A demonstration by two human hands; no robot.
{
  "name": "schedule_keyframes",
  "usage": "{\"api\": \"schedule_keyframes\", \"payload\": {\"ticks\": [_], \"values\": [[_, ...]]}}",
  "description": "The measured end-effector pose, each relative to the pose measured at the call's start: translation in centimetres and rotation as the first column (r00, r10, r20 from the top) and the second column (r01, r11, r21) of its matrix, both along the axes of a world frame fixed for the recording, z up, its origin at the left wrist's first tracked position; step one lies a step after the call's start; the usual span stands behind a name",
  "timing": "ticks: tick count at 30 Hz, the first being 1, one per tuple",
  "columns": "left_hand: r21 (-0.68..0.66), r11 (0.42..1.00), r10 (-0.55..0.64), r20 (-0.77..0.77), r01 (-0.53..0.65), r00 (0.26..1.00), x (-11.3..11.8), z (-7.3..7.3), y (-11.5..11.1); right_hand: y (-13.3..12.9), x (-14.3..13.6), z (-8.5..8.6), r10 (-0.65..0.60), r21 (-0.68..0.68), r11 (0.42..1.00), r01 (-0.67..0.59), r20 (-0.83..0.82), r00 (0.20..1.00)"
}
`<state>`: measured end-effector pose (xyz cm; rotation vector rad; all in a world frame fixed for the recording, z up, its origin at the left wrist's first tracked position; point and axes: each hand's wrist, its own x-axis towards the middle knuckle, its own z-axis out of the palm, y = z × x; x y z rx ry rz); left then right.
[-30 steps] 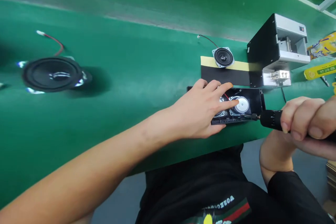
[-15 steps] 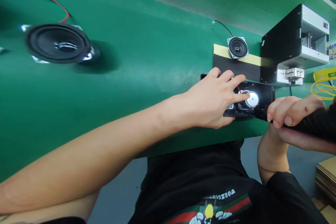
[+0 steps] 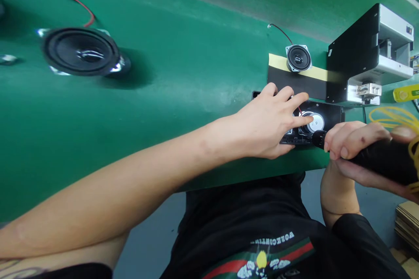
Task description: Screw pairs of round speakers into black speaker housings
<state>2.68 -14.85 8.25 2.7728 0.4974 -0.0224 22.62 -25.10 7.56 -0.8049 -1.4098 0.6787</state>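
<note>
A black housing [image 3: 334,115] lies on the green table with a round metal-backed speaker [image 3: 317,124] set in it. My left hand [image 3: 275,120] rests over the housing's left part, fingers spread, one fingertip touching the speaker's back. A red wire shows between its fingers. My right hand [image 3: 355,141] is wrapped round a black power screwdriver [image 3: 386,159], whose tip end is at the housing's near edge beside the speaker. The bit itself is too small to make out.
Behind the housing, a loose speaker [image 3: 298,58] sits on a black and yellow sheet [image 3: 278,61]. A black and silver machine [image 3: 355,52] stands at the right. Another large speaker [image 3: 81,51] lies far left. Yellow cord [image 3: 396,115] hangs by the screwdriver; cardboard [image 3: 407,222] is stacked lower right.
My right hand and the screwdriver have moved a little left, closer to the speaker in the housing. More yellow cord now shows at the right. The view has shifted slightly.
</note>
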Motion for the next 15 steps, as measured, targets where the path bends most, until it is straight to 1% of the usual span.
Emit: {"api": "schedule_keyframes", "payload": {"ticks": [1,2,5,7,9,11,13,14,15], "values": [[0.0,1.0,-0.001,0.0,0.001,1.0,0.0,0.0,-0.1,0.3,-0.5,-0.2,-0.013,0.102,0.995,0.013,0.001,1.0],[0.003,1.0,-0.001,0.0,0.001,1.0,0.0,0.0,-0.1,0.7,-0.8,-0.3,0.008,0.171,0.985,-0.011,0.023,1.0],[0.028,1.0,-0.006,-0.013,0.006,1.0,0.1,0.0,-0.3,1.6,-0.7,0.2,0.193,0.184,0.959,-0.215,0.128,0.973],[0.049,0.999,-0.014,-0.02,0.015,1.0,0.1,-0.1,-0.4,1.9,-0.1,0.9,0.264,0.209,0.935,-0.288,0.134,0.955],[0.061,0.998,-0.019,-0.016,0.02,1.0,0.1,-0.1,-0.5,2.2,0.4,1.4,0.287,0.192,0.931,-0.31,0.138,0.948],[0.067,0.997,-0.024,-0.011,0.025,1.0,0.0,-0.1,-0.5,2.6,0.4,1.2,0.312,0.175,0.927,-0.332,0.132,0.941],[0.069,0.997,-0.027,-0.005,0.027,1.0,0.0,-0.1,-0.5,2.7,-0.2,0.4,0.341,0.17,0.919,-0.356,0.108,0.934],[0.068,0.997,-0.025,0.002,0.025,1.0,0.0,-0.1,-0.5,2.6,-0.7,-0.1,0.328,0.139,0.931,-0.339,0.094,0.94],[0.066,0.998,-0.023,0.011,0.022,1.0,-0.1,-0.2,-0.5,2.2,-1.2,-0.5,0.29,0.073,0.952,-0.298,0.101,0.952]]}}
